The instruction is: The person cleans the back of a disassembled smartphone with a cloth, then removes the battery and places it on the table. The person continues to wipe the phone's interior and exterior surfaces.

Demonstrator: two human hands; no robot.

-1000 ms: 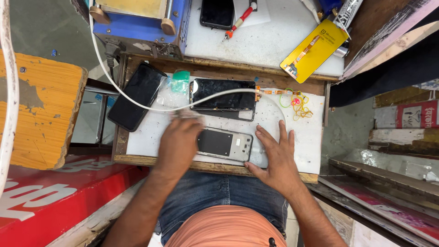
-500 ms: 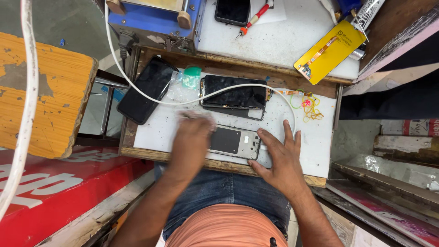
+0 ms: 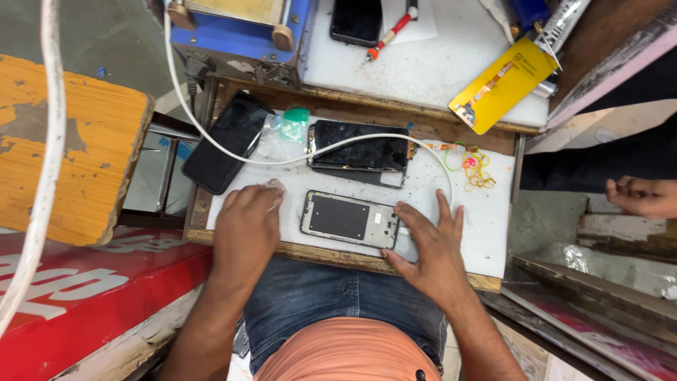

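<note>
A phone frame [image 3: 345, 219] with a dark inner plate lies flat on the white work board [image 3: 486, 219] above my lap. My left hand [image 3: 245, 229] rests on the board just left of the frame, its fingertips pinched on a small pale wad [image 3: 273, 188]. My right hand [image 3: 431, 247] lies flat with fingers spread at the frame's right end, touching its edge. Behind the frame sits a black cracked screen panel [image 3: 360, 152], with a white cable [image 3: 282, 159] looping over it.
A black phone [image 3: 229, 141] leans off the board's left corner, next to a green-capped bottle [image 3: 296, 124]. Coloured rubber bands [image 3: 476, 166], a yellow packet [image 3: 504, 81], a red-handled tool [image 3: 389, 32] and a blue machine [image 3: 240, 32] lie further back. Another person's hand [image 3: 645, 196] shows at the right.
My left hand has slid off the phone frame to its left, uncovering the frame. My right hand has stayed at the frame's right end.
</note>
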